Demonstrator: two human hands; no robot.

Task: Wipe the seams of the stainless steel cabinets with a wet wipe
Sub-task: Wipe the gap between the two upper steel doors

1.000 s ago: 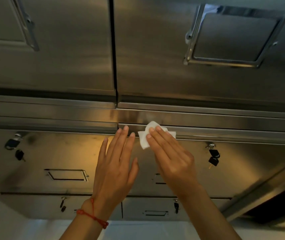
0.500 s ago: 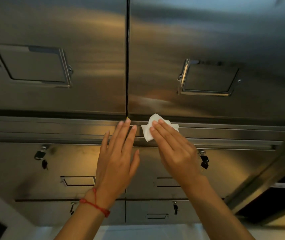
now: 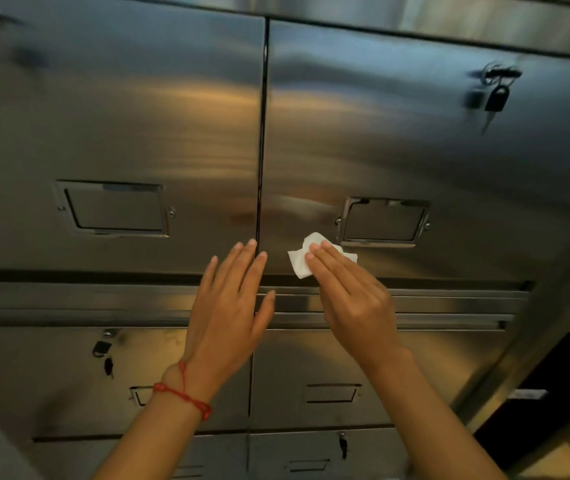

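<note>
A wall of stainless steel cabinets (image 3: 138, 116) fills the view. A dark vertical seam (image 3: 262, 150) runs between the two upper doors, and a horizontal seam (image 3: 86, 276) lies under them. My right hand (image 3: 352, 303) presses a crumpled white wet wipe (image 3: 302, 259) flat against the lower part of the right door, just right of the vertical seam. My left hand (image 3: 231, 306) lies open and flat on the metal, fingertips at the foot of the vertical seam. A red string bracelet circles the left wrist.
Recessed handles sit on the left door (image 3: 115, 211) and right door (image 3: 385, 221). Keys hang from locks at upper right (image 3: 494, 95) and lower left (image 3: 103, 351). Lower drawers (image 3: 332, 393) lie beneath. A dark gap (image 3: 553, 393) opens at the right.
Both hands have moved up from the horizontal rail onto the lower part of the upper doors, the wipe going with the right hand. The view has tilted upward.
</note>
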